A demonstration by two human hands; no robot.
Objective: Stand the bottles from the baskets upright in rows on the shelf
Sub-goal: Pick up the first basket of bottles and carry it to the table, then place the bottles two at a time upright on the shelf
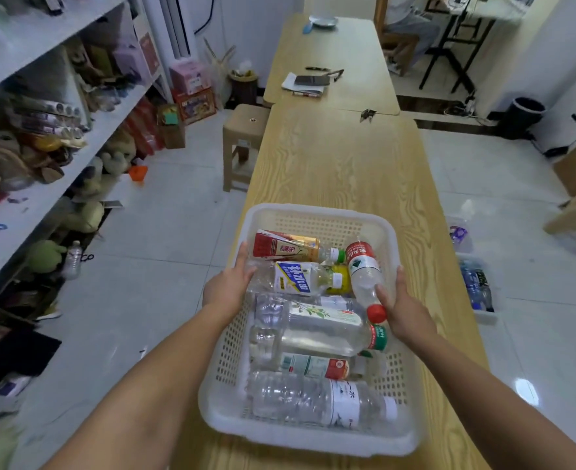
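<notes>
Bottles (313,401) lie on their sides, packed in a white basket (313,439) at the near end of a long wooden table (341,164). None stands upright, and the shelf (86,154) is off to the left across a strip of floor. The nearest bottles are clear and blurred, their labels hard to read.

The left hand (227,283) rests over the basket's left rim. Its fingers (251,268) lie straight and relaxed against a blue-labelled bottle (293,276), gripping nothing. The right hand (403,310) is at the right rim, thumb laid on the neck of a red-capped bottle (364,276) that leans on the basket wall. Its other fingers are mostly hidden by the rim, so I cannot tell whether they grip. Something yellow (340,283) shows between the bottles, mostly covered.

Right of the table, on the floor, a second basket (485,318) holds more bottles, too blurred to count. On the left a lone bottle (73,259) stands by the shelf, whose contents are a dim jumble. Farther off are a stool (242,144) and a second table (330,45). Beyond it a seated person (408,25) is cut off by the top edge.
</notes>
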